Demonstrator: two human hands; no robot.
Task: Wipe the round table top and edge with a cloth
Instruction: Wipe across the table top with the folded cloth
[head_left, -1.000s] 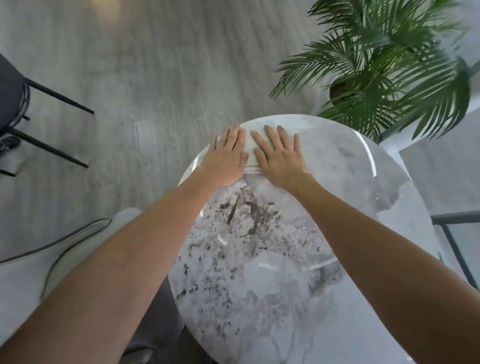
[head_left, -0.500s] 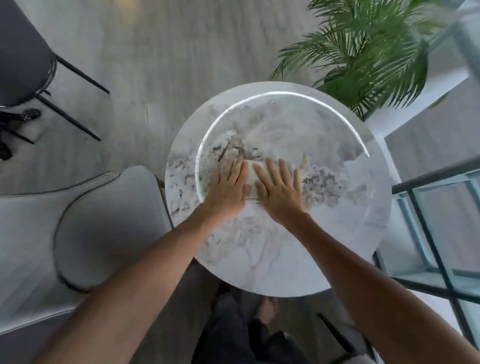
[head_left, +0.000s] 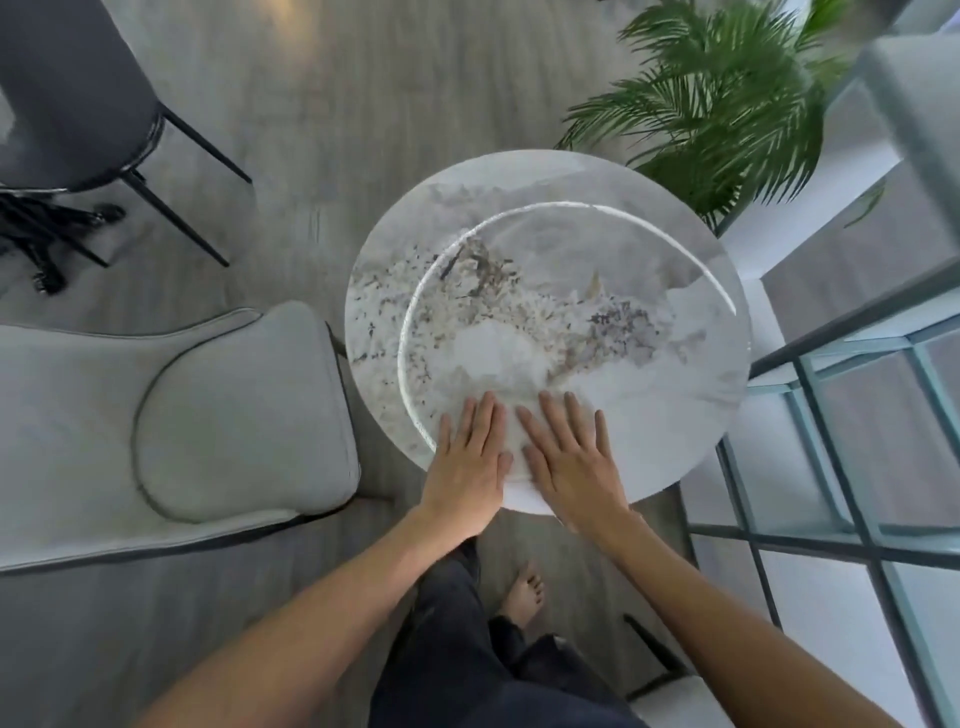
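The round marble-patterned table (head_left: 571, 234) fills the middle of the head view. Both palms lie flat, side by side, on a pale cloth (head_left: 517, 460) at the table's near edge. My left hand (head_left: 470, 467) presses the cloth's left part with its fingers stretched forward. My right hand (head_left: 571, 467) covers the right part in the same way. Only a narrow strip of the cloth shows between and below the hands, and it reaches the rim.
A grey upholstered chair (head_left: 234, 415) stands against the table's left side. A dark chair (head_left: 67, 93) sits at the far left, a potted palm (head_left: 727, 104) behind the table. A dark-framed glass shelf (head_left: 857, 441) is close on the right. My bare foot (head_left: 524, 592) is below the near rim.
Both hands have slid the cloth from the far edge across the middle to the near edge. The view has pulled back, so the whole table now shows.
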